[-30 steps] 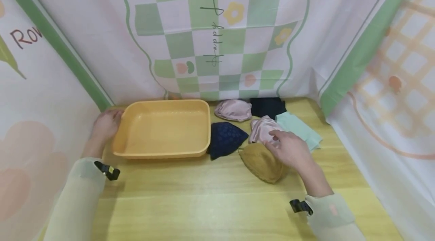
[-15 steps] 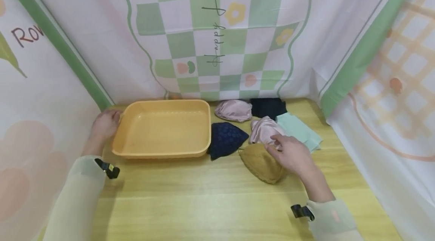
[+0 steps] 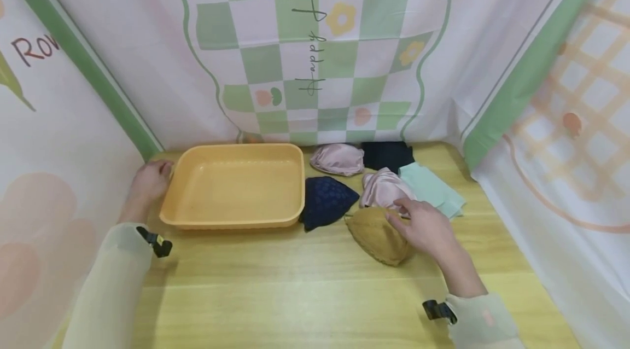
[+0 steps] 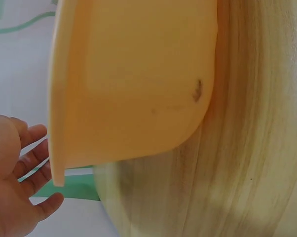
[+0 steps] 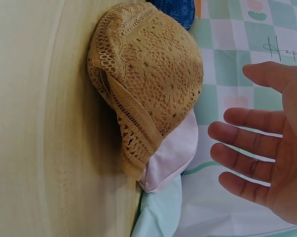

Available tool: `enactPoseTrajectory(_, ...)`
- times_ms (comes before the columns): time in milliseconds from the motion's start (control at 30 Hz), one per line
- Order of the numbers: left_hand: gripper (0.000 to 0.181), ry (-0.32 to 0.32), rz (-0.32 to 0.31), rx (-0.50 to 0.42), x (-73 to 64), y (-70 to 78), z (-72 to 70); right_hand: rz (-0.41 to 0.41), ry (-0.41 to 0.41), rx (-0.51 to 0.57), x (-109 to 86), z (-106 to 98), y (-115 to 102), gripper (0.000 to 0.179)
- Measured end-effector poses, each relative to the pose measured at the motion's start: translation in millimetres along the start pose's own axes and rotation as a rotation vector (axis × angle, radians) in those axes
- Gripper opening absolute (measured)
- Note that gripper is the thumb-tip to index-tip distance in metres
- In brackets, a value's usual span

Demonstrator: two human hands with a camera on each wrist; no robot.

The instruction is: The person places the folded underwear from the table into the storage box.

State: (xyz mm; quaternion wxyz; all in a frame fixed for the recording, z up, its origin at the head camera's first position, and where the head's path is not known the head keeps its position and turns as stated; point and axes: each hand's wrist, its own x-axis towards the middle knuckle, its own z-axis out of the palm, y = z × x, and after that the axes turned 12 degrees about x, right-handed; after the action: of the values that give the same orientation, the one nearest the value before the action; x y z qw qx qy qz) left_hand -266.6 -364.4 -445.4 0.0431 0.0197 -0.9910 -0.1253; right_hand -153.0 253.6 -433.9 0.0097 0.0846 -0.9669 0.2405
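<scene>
My left hand [image 3: 150,180] is at the left end of a yellow plastic basin [image 3: 231,187], its loose fingers right at the rim in the left wrist view. My right hand [image 3: 427,227] hovers with fingers spread over a mustard lace bra [image 3: 378,237], folded into a cup shape; in the right wrist view the lace bra [image 5: 153,64] stands apart from the fingertips. Behind it lies a crumpled pink satin bra [image 3: 386,187]. A navy patterned bra [image 3: 327,201] sits against the basin's right side.
Farther back are another pink satin piece [image 3: 338,159] and a black folded cloth [image 3: 389,156]. A mint-green folded cloth [image 3: 434,189] lies at the right. All rest on a wooden table [image 3: 275,294], with printed curtains [image 3: 339,64] on three sides.
My right hand has drawn back slightly toward me over the mustard bra. The left hand and the basin's left end have shifted slightly left. The garments lie as before.
</scene>
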Motion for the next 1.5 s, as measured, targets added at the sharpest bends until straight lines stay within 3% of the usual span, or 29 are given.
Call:
enactPoseTrajectory(300,0.055,-0.049,-0.003,0.028,8.6,1.8,-0.1,0.024,-0.015,0.003,-7.1,1,1,0.049)
enactPoseTrajectory(533,0.057,-0.097,-0.03,-0.035,8.6,-2.1,2.2,0.025,-0.005,0.002,-7.9,1,2,0.049)
enactPoseTrajectory(700,0.059,-0.09,-0.03,-0.055,6.8,-7.1,5.5,0.024,-0.016,0.004,-7.4,1,2,0.05)
enactPoseTrajectory(1267,0.053,-0.048,-0.052,-0.082,20.9,1.2,16.4,0.01,0.03,-0.008,-15.4,8,11,0.049)
enactPoseTrajectory(1500,0.059,-0.079,-0.088,-0.097,24.6,-4.1,22.8,0.024,0.033,0.02,-20.3,10,14,0.054)
